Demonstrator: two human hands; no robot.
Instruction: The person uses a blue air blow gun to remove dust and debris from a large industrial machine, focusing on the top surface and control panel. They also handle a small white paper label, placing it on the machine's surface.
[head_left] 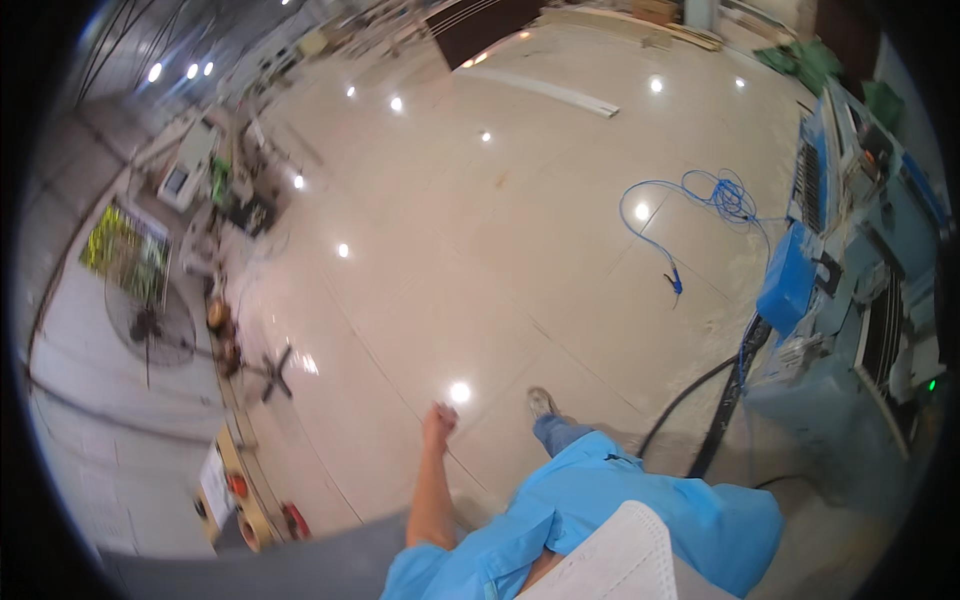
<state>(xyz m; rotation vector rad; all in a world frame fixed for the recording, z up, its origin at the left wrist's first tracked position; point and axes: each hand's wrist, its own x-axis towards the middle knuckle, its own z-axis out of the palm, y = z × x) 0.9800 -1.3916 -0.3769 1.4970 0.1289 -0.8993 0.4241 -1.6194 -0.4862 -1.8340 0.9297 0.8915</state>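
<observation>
My left hand (pixel 439 424) hangs out in front over the tiled floor (pixel 470 290), its fingers curled in, and no object shows in it. The bare left forearm runs down to a light blue sleeve. My right hand is out of sight; only the right blue sleeve (pixel 740 530) shows. One shoe (pixel 541 401) is on the floor ahead, right of my left hand.
A grey-blue machine (pixel 830 400) with a blue box (pixel 788 278) stands on the right. A blue air hose (pixel 735 200) and black cables (pixel 715 430) lie near it. A standing fan (pixel 150 325) and a tape-laden cart (pixel 240 480) are left; a white strip (pixel 560 92) lies far ahead.
</observation>
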